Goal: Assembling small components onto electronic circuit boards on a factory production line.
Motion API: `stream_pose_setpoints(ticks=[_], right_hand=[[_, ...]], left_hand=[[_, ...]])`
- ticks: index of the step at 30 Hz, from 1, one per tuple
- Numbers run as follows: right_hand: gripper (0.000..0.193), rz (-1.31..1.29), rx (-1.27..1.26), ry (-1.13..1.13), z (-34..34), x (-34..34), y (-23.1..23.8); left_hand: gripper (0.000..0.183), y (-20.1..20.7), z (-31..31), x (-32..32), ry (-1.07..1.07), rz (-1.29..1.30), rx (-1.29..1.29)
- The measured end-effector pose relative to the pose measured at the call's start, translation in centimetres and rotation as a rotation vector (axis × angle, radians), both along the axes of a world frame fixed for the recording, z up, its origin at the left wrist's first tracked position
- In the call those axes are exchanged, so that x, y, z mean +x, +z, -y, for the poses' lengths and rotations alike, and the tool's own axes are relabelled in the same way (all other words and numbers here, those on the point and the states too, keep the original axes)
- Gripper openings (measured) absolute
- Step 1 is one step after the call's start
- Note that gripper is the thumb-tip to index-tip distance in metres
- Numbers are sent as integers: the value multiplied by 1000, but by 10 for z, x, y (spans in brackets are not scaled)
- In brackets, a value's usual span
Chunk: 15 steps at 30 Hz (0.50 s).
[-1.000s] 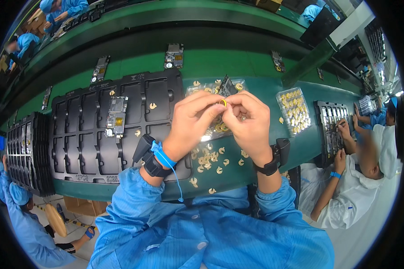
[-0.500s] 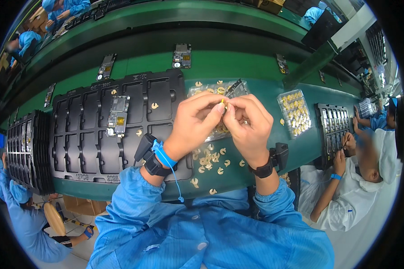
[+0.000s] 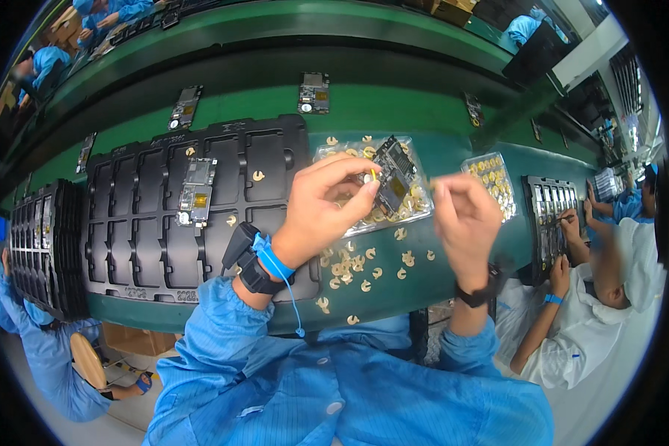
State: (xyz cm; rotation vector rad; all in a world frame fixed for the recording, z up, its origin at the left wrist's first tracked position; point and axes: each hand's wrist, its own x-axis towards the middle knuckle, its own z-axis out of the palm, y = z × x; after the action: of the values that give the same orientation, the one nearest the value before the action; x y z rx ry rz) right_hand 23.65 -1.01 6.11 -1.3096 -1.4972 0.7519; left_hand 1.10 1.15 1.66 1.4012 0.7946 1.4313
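Note:
Between thumb and forefinger, my left hand point(image 3: 323, 201) pinches a small round coin cell point(image 3: 372, 177) with a yellow edge, near a dark circuit board point(image 3: 396, 180). That board lies tilted on a clear tray of coin cells point(image 3: 421, 208), partly covered by my left hand. To the right of this tray, my right hand point(image 3: 468, 215) is closed in a pinch. A tan bit shows at its fingertips, too blurred to name. Several pale C-shaped scraps point(image 3: 346, 262) lie scattered on the green mat below the tray.
A large black compartment tray point(image 3: 145, 245) spreads to the left, with a circuit board point(image 3: 198, 191) on it. Stacked black trays point(image 3: 67, 253) stand farther left. At the right are another coin-cell tray point(image 3: 490, 175) and a person in white point(image 3: 580, 320). Boards point(image 3: 314, 93) line the green strip behind.
My hands have parted: the right has moved right and closer to me, while the left stays nearly in place. The circuit board and tray beneath are more exposed. Boards on the back strip have shifted right.

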Motion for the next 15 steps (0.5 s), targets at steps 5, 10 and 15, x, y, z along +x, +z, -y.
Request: stream_pose_setpoints(ticks=[5, 10, 15], right_hand=[[13, 402, -308, 224, 14, 57, -1], [13, 151, -252, 151, 8, 2, 30], [13, 76, -125, 291, -17, -46, 40]], left_hand=[[27, 2, 1, -1, 81, -64, 95], [29, 0, 0, 0, 205, -231, 319], [28, -4, -2, -1, 247, -290, 411]])
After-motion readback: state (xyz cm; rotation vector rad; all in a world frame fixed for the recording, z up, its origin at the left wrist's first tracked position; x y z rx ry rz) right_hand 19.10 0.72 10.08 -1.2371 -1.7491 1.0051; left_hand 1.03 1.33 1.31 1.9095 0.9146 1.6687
